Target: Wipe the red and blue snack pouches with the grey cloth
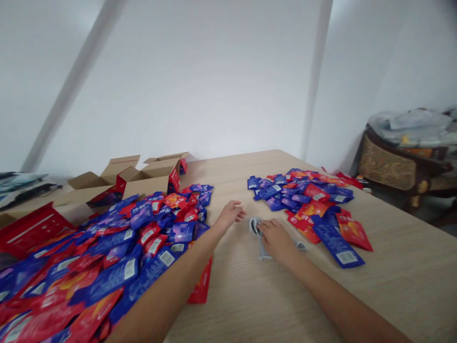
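My left hand (231, 215) hovers over the middle of the table, fingers apart and holding nothing, just right of a large pile of red and blue packets (117, 247). My right hand (276, 238) is closed on a small grey-blue item (264, 250) on the tabletop, with a pale loop showing at its left end and another bit poking out to the right of the hand. What this item is cannot be made out. A smaller pile of red and blue packets (296, 193) lies beyond and to the right of my right hand.
Opened cardboard boxes (150, 178) stand at the back left of the wooden table (235, 305). A red box (35, 231) is at the left. Beyond the table's right edge, a patterned chair (387, 162) carries plastic-wrapped things. A white wall (214, 81) rises behind.
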A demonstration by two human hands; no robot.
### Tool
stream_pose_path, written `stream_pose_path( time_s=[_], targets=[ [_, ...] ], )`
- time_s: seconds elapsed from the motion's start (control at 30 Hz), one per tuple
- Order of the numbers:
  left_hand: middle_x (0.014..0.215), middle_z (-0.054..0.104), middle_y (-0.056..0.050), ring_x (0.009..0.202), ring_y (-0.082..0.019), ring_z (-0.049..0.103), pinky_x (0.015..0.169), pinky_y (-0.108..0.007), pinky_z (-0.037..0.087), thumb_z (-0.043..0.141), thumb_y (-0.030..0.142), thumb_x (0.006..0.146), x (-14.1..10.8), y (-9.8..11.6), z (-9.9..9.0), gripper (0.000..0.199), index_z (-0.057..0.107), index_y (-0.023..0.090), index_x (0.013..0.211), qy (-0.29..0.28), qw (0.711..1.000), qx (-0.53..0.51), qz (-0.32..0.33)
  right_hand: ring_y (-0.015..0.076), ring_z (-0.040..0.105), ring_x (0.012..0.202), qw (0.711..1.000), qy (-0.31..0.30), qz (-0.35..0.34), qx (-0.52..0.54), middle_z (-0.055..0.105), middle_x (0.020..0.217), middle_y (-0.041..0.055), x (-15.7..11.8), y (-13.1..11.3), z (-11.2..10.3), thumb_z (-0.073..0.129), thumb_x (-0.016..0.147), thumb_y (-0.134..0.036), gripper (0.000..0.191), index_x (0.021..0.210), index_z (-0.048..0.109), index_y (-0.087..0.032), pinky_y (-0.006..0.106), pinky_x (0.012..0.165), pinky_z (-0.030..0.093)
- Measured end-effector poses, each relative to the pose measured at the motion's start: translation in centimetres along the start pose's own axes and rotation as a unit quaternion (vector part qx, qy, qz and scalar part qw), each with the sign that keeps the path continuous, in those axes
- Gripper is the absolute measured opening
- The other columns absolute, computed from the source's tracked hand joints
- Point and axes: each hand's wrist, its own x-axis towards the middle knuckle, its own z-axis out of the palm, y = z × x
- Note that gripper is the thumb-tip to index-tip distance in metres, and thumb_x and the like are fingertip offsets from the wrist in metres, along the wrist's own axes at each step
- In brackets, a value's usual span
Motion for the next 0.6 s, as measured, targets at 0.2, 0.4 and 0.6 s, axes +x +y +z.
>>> stream_pose_path(
  time_s=[0.2, 0.4, 0.6],
  targets=[
    [0.131, 0.052, -0.013, 0.121, -0.022, 0.048, 0.102, -0.033, 0.035, 0.049, 0.017, 0.084, 7.7, 2.5, 5.8, 0.04, 0.05, 0.014, 0.123, 0.007, 0.973, 0.197, 0.117, 0.0241, 0.043, 0.115, 0.999, 0.013, 0.031, 0.003, 0.055, 0.127, 0.0084, 0.0, 0.8, 0.0, 0.04, 0.082, -0.01, 0.044, 0.122, 0.056, -0.019, 0.035, 0.094, 0.034],
    [0.137, 0.045, -0.016, 0.128, -0.027, 0.037, 0.106, -0.042, 0.028, 0.046, 0.009, 0.082, 10.3, 2.0, 8.7, 0.045, 0.047, 0.013, 0.128, 0.0, 0.935, 0.319, 0.157, 0.022, 0.04, 0.12, 0.999, 0.008, 0.038, 0.022, 0.048, 0.136, 0.0045, 0.4, 2.1, 0.3, 0.041, 0.082, -0.012, 0.049, 0.128, 0.051, -0.024, 0.037, 0.097, 0.032],
    [0.121, 0.057, -0.015, 0.117, -0.024, 0.047, 0.101, -0.038, 0.033, 0.039, 0.007, 0.085, 7.4, 0.4, 6.1, 0.034, 0.057, 0.013, 0.113, 0.039, 0.923, 0.349, 0.157, 0.0256, 0.034, 0.127, 0.986, 0.037, 0.16, -0.031, 0.043, 0.141, 0.0026, 1.3, 5.0, 0.9, 0.04, 0.082, -0.012, 0.052, 0.132, 0.048, -0.025, 0.043, 0.1, 0.03]
  ],
)
